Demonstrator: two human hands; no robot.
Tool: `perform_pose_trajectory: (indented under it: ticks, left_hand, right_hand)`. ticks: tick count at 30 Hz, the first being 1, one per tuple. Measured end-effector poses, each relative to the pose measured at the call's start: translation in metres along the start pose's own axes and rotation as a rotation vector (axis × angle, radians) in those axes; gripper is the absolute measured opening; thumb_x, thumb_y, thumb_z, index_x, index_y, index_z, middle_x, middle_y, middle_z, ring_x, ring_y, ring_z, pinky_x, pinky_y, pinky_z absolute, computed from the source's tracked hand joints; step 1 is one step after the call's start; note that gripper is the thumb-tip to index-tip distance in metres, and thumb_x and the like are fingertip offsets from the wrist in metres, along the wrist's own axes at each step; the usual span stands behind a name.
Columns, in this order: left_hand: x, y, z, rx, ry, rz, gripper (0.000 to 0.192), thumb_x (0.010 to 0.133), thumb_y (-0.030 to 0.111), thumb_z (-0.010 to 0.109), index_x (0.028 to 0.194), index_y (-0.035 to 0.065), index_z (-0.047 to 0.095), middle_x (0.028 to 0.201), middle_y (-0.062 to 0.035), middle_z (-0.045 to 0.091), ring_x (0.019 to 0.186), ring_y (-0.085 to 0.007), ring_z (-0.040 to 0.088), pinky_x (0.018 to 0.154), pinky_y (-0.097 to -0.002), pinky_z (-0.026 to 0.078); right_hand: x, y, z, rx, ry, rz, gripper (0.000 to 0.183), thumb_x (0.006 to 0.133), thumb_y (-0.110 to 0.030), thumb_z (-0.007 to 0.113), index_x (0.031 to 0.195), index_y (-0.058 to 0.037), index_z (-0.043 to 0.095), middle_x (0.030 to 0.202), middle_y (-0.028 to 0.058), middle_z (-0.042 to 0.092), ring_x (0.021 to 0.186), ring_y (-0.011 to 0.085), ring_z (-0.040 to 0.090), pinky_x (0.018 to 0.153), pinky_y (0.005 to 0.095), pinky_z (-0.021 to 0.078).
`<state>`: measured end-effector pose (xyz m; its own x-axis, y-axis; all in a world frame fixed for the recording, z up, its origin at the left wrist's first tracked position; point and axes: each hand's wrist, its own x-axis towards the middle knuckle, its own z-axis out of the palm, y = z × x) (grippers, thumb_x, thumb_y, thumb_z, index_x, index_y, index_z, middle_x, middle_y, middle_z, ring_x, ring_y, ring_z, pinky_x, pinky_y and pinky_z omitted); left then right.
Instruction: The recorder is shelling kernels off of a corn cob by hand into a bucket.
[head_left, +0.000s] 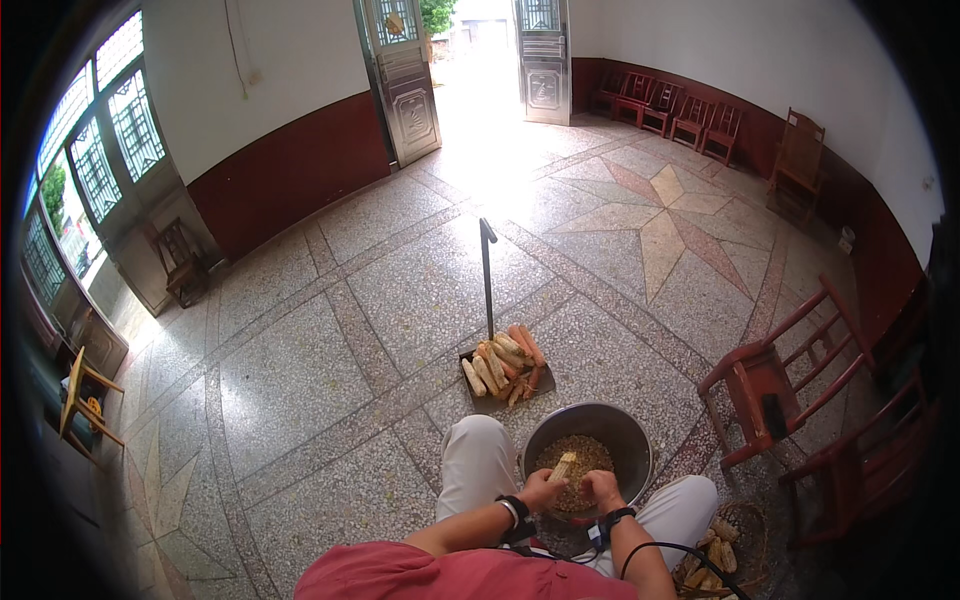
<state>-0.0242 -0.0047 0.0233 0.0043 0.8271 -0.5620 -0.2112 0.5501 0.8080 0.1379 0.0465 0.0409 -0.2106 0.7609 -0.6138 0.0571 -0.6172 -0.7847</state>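
Between my knees stands a deep metal pot (640, 435) with loose corn kernels (589, 459) in its bottom. My left hand (541, 491) grips a pale corn cob (562, 466) over the pot, its far end pointing up and away from me. Just to the right of the cob, my right hand (601, 490) hangs over the pot with curled fingers; whether it pinches anything is too small to make out. Beyond the pot, a long-handled dustpan (480, 403) lies on the floor, heaped with stripped cobs (491, 365), some whitish and some reddish.
Beside my right knee sits a wicker basket (763, 517) of corn cobs (716, 555). A black cable (675, 547) crosses near my right forearm. Red wooden chairs (757, 382) stand close on the right. The dustpan's upright handle (487, 281) rises ahead. At far left is a small wooden table (75, 397).
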Motion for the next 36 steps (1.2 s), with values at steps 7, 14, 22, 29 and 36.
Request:
perform_pose_trajectory:
  ticks: [7,14,22,29,36]
  left_hand:
    - [0.006,-0.004,-0.001,0.114,-0.035,0.011,0.037,0.077,0.027,0.069,0.101,0.0015,0.056,0.082,-0.0031,0.058,0.07,-0.0115,0.054,0.061,-0.0268,0.044]
    - [0.007,-0.008,-0.003,0.179,-0.081,0.015,0.038,0.077,0.028,0.068,0.102,0.0016,0.056,0.081,-0.0029,0.058,0.069,-0.0113,0.054,0.059,-0.0264,0.044]
    - [0.007,-0.009,-0.003,0.241,-0.121,0.045,0.042,0.076,0.029,0.069,0.105,0.0005,0.056,0.082,-0.0045,0.059,0.07,-0.012,0.055,0.059,-0.0272,0.044]
    - [0.014,-0.018,-0.005,0.259,-0.13,0.066,0.043,0.074,0.029,0.069,0.106,0.0021,0.057,0.083,-0.005,0.06,0.07,-0.0128,0.056,0.059,-0.0287,0.045]
    - [0.014,-0.021,-0.002,0.295,-0.104,0.082,0.041,0.074,0.029,0.069,0.103,0.0015,0.059,0.083,-0.0067,0.061,0.07,-0.0142,0.058,0.059,-0.0292,0.046]
  right_hand:
    - [0.016,0.015,-0.009,0.101,0.174,0.032,0.015,0.079,-0.015,0.053,0.072,-0.0024,0.057,0.062,0.0073,0.055,0.047,0.0157,0.053,0.043,0.0286,0.0456]
    - [0.009,0.01,-0.001,-0.031,0.14,-0.113,0.018,0.08,-0.021,0.064,0.079,-0.0034,0.059,0.063,0.0021,0.056,0.049,0.0113,0.052,0.042,0.026,0.0413]
    - [0.006,0.006,-0.001,-0.107,0.141,-0.148,0.014,0.075,-0.014,0.068,0.077,-0.0008,0.062,0.063,0.0022,0.058,0.051,0.0105,0.053,0.047,0.0237,0.0436]
    - [0.009,0.011,-0.002,-0.078,0.133,-0.178,0.011,0.075,-0.01,0.065,0.075,0.0001,0.061,0.061,0.0027,0.057,0.051,0.0104,0.053,0.046,0.0232,0.0418]
    - [0.012,0.014,-0.003,-0.059,0.164,-0.166,0.01,0.071,-0.009,0.063,0.067,-0.0001,0.061,0.057,0.0022,0.056,0.048,0.0101,0.052,0.043,0.0227,0.0393]
